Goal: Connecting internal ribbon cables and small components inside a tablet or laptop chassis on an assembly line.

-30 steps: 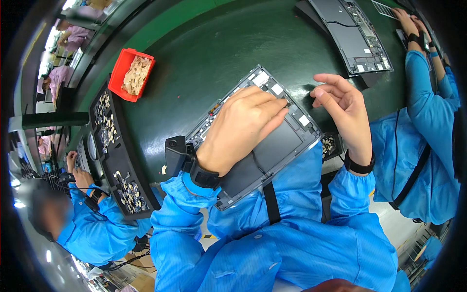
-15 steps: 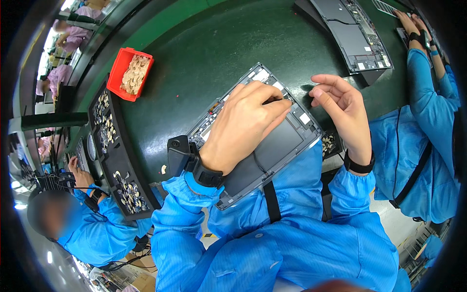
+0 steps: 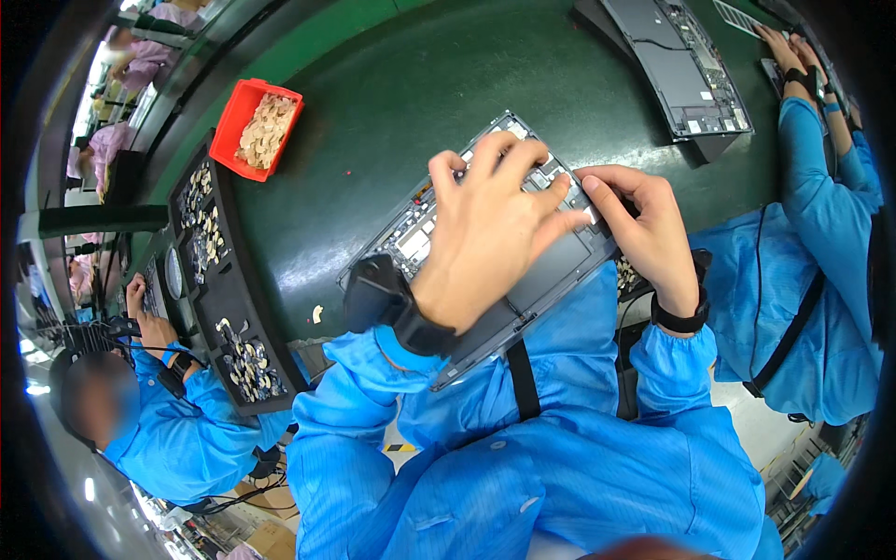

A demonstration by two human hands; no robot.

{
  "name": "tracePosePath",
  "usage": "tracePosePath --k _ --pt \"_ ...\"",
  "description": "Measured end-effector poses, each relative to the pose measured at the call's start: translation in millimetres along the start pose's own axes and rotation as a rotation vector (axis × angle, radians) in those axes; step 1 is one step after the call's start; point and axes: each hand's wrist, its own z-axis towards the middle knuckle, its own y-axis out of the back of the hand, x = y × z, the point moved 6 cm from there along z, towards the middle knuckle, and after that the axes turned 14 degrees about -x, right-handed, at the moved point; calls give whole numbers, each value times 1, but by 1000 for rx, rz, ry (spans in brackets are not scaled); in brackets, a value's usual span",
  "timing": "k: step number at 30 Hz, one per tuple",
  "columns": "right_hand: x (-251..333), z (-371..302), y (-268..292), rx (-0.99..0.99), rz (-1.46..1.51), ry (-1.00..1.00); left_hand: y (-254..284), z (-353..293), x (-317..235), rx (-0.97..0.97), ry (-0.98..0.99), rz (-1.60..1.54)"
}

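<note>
An opened grey laptop base (image 3: 557, 271) lies slanted at the table's near edge, partly over my lap, its circuit board and flat dark panels exposed. My left hand (image 3: 485, 224) is over its middle, fingers bent and apart, with the thumb by a small white part near the right end. Nothing shows in its grip. At the laptop's right edge, my right hand (image 3: 651, 229) pinches the rim between thumb and forefinger. My left hand and wrist hide much of the board. A black wrist-worn device (image 3: 378, 294) sits on my left wrist.
A red bin (image 3: 229, 135) of pale flat pieces stands far left. Near it, a black compartment tray (image 3: 229, 303) holds small parts. Another opened laptop base (image 3: 667, 75) rests on a dark stand at far right. Co-workers in blue sit on both sides.
My right hand has come left and down onto the laptop's edge. My left hand's fingers have spread from a closed pinch. The laptop has shifted slightly.
</note>
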Motion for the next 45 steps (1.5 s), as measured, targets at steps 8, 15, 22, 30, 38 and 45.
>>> tracePosePath --k 8,15,22,30,38,45 --pt "17 13 -24 71 -322 80 -12 -61 -32 85 -2 136" --pt "-12 13 -9 22 -36 58 -21 -54 -53 -162 -16 222" --pt "8 35 29 -211 86 -165 82 -79 -19 -197 103 -405" --pt "17 269 -26 -125 335 -259 95 -165 101 -366 549 -80" --pt "128 313 -251 199 -454 5 98 -164 100 -290 567 -114" --pt "148 247 -91 279 -985 600 102 -150 101 -477 590 -104"
